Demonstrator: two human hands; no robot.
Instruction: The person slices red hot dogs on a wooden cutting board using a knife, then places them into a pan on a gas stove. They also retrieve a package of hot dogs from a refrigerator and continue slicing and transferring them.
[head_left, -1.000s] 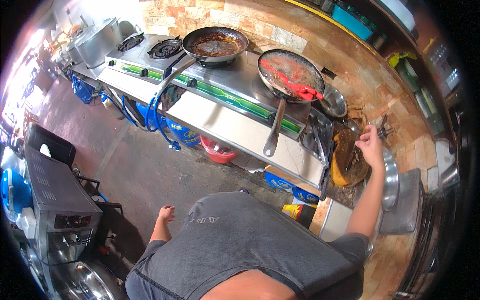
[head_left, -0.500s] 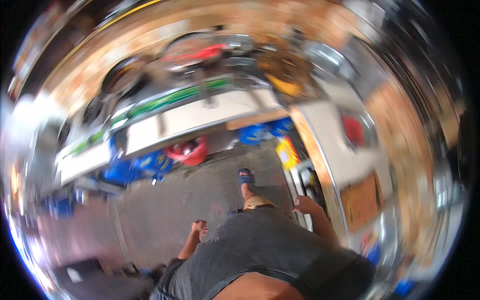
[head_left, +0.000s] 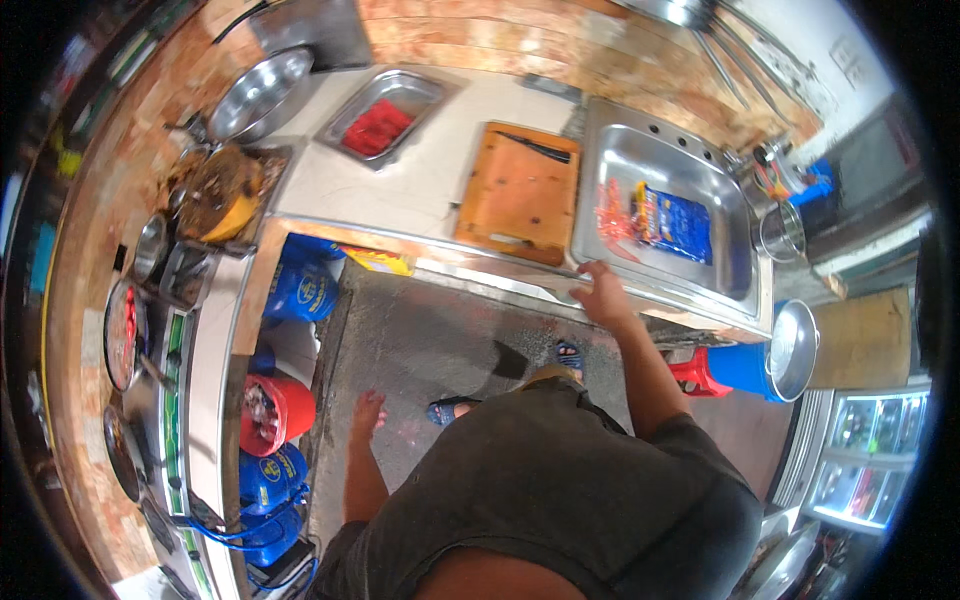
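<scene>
My right hand [head_left: 602,298] reaches forward to the counter's front edge, just below the sink's near left corner. Its fingers are apart with nothing in them; I cannot tell if they touch the edge. My left hand [head_left: 369,411] hangs over the floor, empty, fingers loosely bent and apart. In front of me lies an orange-brown cutting board [head_left: 512,200] with a dark-handled knife [head_left: 534,146] across its far end. The steel sink [head_left: 728,275] holds a blue plastic package [head_left: 677,226] and crumpled red-and-clear plastic [head_left: 614,218]. Red meat [head_left: 378,127] sits in a rectangular metal tray [head_left: 425,88].
A large metal bowl [head_left: 262,97] stands back left, near a burner with a round brown-and-yellow thing [head_left: 225,195]. Pans [head_left: 124,330] line the left stove. Below are a red bucket [head_left: 290,410] and blue gas cylinders [head_left: 305,290]. A blue drum [head_left: 740,370] stands right.
My view has turned right, from the stove side to the counter with the board and sink. My right hand has moved forward to the counter edge. The left stays low over the floor.
</scene>
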